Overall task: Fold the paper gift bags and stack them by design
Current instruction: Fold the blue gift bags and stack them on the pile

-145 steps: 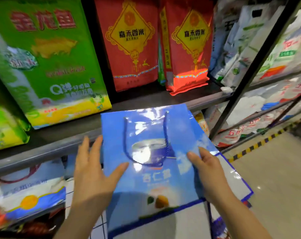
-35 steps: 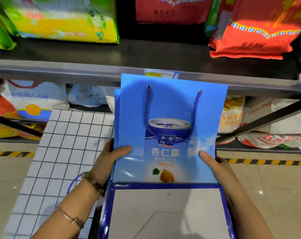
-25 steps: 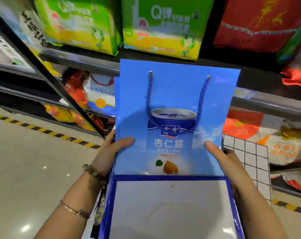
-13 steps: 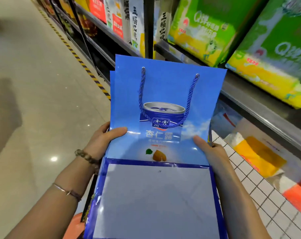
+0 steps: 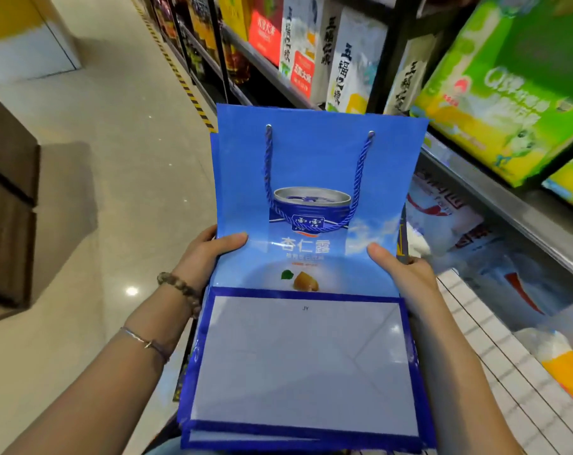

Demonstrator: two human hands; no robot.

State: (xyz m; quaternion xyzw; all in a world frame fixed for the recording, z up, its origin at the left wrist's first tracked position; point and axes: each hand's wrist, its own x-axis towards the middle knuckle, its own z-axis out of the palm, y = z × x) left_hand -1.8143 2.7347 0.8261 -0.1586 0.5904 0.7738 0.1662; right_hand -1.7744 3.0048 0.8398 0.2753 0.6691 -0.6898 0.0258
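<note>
Standing in a shop aisle, with pale glossy floor (image 5: 114,159) and a dark brown cabinet (image 5: 6,208) on the left. Pinching the left edge of the blue gift bag (image 5: 318,165) with the left hand (image 5: 209,257), thumb lying on the printed face and fingers tucked behind. Holding that bag up in mid-air in front of the body, flattened, with its white base panel (image 5: 305,362) turned up against the front and its rope handle (image 5: 360,178) hanging over the printed can. Carrying at least one more bag of the same blue design directly behind, judging by edges peeking out at the left and along the bottom. Clamping the right edge likewise with the right hand (image 5: 406,274), thumb in front. Standing beside a metal shelf (image 5: 508,198) of green sacks (image 5: 508,93) on the right, above a white tiled surface (image 5: 508,356). Judging the folding of this bag as done, and the laying of the bundle onto a pile of its own design as yet to do; seeing no finished pile anywhere.
</note>
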